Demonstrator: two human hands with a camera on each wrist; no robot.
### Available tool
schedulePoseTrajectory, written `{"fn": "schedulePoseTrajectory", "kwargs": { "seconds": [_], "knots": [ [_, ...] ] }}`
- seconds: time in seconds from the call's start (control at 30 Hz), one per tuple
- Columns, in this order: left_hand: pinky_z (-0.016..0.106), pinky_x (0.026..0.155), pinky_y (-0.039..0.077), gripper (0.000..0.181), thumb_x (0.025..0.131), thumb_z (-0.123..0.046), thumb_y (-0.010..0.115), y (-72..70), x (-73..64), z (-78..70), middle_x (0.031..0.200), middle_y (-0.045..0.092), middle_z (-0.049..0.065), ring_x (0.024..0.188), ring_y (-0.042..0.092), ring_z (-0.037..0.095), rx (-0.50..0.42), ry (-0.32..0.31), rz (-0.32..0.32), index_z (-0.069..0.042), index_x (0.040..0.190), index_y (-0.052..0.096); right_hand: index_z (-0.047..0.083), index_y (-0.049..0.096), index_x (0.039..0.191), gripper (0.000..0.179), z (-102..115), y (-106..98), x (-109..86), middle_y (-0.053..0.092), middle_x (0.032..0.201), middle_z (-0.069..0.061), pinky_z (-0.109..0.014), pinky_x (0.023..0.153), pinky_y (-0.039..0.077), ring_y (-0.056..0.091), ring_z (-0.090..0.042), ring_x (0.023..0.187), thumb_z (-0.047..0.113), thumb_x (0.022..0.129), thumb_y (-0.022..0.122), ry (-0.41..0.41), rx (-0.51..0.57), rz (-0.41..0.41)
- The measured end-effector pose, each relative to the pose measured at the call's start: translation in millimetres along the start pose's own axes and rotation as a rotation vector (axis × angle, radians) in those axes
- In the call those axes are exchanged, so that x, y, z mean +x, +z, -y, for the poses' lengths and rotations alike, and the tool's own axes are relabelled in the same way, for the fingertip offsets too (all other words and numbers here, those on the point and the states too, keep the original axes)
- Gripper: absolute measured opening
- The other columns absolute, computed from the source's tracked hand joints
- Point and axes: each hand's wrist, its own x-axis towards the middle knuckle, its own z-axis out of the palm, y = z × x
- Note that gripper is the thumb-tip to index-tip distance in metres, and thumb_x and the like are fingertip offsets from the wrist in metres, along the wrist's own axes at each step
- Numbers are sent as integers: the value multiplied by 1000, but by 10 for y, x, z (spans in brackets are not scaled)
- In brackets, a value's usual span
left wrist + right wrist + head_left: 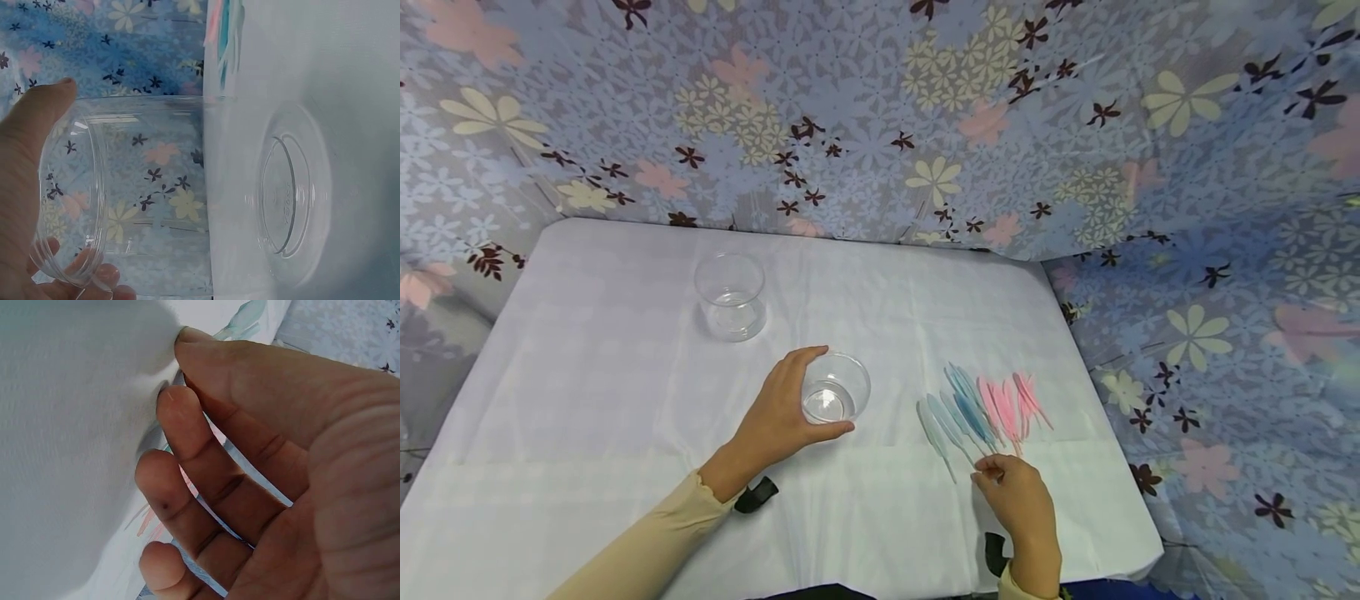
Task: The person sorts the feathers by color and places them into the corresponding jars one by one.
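Note:
My left hand [778, 408] grips a clear plastic cup [850, 375] by its rim, thumb on the near side and fingers round the far side. The same cup [156, 200] fills much of the left wrist view, its round base towards the white cloth. Several feathers lie in a row to the right: pale green [934, 429], blue [966, 400] and pink [1006, 404]. At the quill ends, my right hand [1018, 496] pinches the quill tip of a blue feather between thumb and index finger. The right wrist view shows its other fingers [203, 475] loosely bent.
A second clear cup [730, 312] stands upright farther back and left on the white tablecloth [610, 350]. Flowered fabric [850, 108] hangs behind the table and along its right side. Black straps [756, 495] show by both wrists.

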Motion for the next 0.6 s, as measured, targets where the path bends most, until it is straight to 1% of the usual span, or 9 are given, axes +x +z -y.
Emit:
{"fn": "schedulePoseTrajectory", "kwargs": {
  "seconds": [0.13, 0.23, 0.43, 0.6],
  "knots": [
    [49, 104, 44, 106, 62, -49, 94, 4, 1, 12, 139, 52, 5, 124, 50, 27, -4, -20, 9, -10, 146, 42, 9, 77, 93, 12, -7, 14, 9, 72, 83, 0, -48, 76, 53, 64, -21, 81, 18, 85, 78, 1, 0, -9],
    [49, 105, 43, 109, 60, -49, 95, 23, 9, 34, 139, 52, 8, 124, 50, 29, -6, -37, 12, -10, 147, 40, 9, 77, 93, 13, -17, 27, 17, 72, 82, 1, -48, 77, 53, 65, -20, 81, 19, 85, 78, 4, 2, -16],
    [51, 105, 42, 111, 59, -47, 95, 51, 14, 61, 140, 51, 11, 124, 51, 35, -11, -58, 21, -8, 147, 40, 10, 78, 92, 12, -11, 34, 10, 71, 80, 1, -44, 70, 53, 63, -16, 74, 19, 85, 78, 21, 16, -12],
    [52, 107, 40, 110, 60, -48, 95, 46, 8, 50, 140, 49, 9, 125, 50, 35, 14, -72, 48, -7, 147, 41, 10, 78, 90, 11, -7, 45, -1, 71, 77, 3, -38, 65, 51, 61, -13, 69, 20, 85, 78, 28, 24, -21]
  ]
}}
